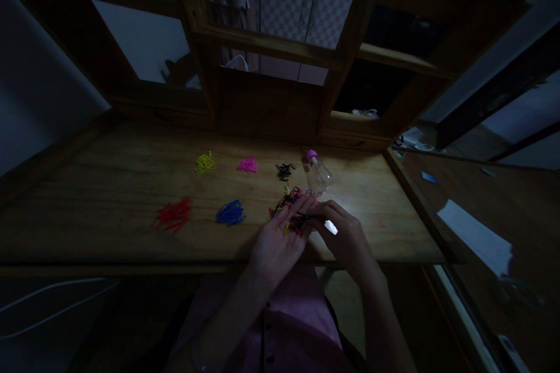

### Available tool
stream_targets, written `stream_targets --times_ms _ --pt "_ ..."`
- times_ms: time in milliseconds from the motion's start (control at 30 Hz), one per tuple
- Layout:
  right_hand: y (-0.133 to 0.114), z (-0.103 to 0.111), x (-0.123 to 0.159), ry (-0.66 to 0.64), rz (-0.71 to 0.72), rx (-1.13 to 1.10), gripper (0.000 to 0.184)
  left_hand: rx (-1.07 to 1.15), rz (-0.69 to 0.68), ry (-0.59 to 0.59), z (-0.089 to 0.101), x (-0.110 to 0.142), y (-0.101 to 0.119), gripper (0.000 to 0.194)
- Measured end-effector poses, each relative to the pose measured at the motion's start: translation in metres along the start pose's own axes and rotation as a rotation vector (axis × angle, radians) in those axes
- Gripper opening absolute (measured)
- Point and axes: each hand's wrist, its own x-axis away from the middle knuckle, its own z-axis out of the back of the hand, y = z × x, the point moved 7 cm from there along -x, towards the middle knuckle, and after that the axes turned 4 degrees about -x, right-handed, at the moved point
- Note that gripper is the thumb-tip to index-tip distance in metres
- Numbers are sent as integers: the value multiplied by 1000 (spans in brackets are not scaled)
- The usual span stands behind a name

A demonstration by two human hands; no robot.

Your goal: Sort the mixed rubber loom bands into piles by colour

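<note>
The left hand (280, 245) lies open, palm up, bearing mixed bands (290, 227); the right hand (343, 234) pinches a black band (303, 215) over it (blue pile (230, 213): 9 o'clock; bottle (321, 176): 1 o'clock).

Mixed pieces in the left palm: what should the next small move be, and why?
Perhaps lift one of the mixed pieces from the left hand with the right hand onto its colour's pile, since the red pile and blue pile each hold one colour.
</note>
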Motion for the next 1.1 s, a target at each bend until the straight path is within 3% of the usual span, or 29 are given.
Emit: stream_targets --times_ms 200,433,600,833,933,1033,1100 --pt "-5 -1 -1 24 20 15 17 81 4 -11 -1 1 1 43" --pt "-3 7 -4 105 -52 -16 11 207 -8 -12 4 -1 3 41" --pt "0 10 -10 119 -115 -190 10 245 -8 15 6 0 5 41" --pt "13 8 -41 120 -151 -318 16 274 -35 50 11 11 18 44" --pt "36 -1 -72 146 -136 -227 21 314 -48 72 21 17 23 46" --pt "62 -23 -103 59 -161 103 19 339 -70 93 33 19 28 48" --pt "74 -34 -118 40 -164 186 14 347 -91 95 39 19 32 48"
